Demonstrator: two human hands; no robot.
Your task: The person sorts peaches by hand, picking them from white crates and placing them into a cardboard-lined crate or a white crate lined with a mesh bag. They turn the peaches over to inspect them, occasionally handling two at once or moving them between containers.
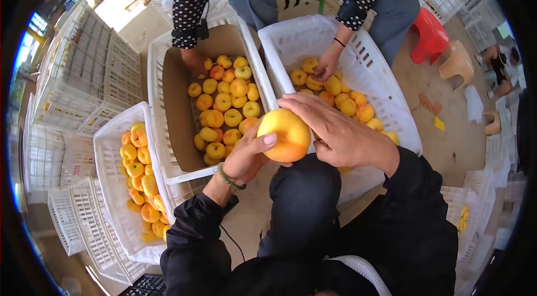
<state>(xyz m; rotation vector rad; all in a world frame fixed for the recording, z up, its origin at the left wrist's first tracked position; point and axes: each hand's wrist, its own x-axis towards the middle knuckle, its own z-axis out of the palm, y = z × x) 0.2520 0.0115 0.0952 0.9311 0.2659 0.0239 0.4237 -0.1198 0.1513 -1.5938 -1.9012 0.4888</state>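
Note:
A large yellow peach (284, 135) with an orange blush is held up above my knee, between my two hands. My left hand (249, 153) wraps it from the left, its thumb lying on the front of the fruit. From the right, my right hand (349, 134) cups it, fingers over the upper edge and resting against its side. Just beyond are a white crate lined with cardboard (178, 108) and a white crate lined with white film (386, 92), both with many yellow peaches in them. Another person's hands (326, 65) reach into these two crates.
At my left stands a third lined crate (107, 153) of peaches. Stacked white crates (84, 66) rise behind it. A red stool (429, 36) and a beige stool (460, 64) stand on the floor at the right. The other person sits opposite.

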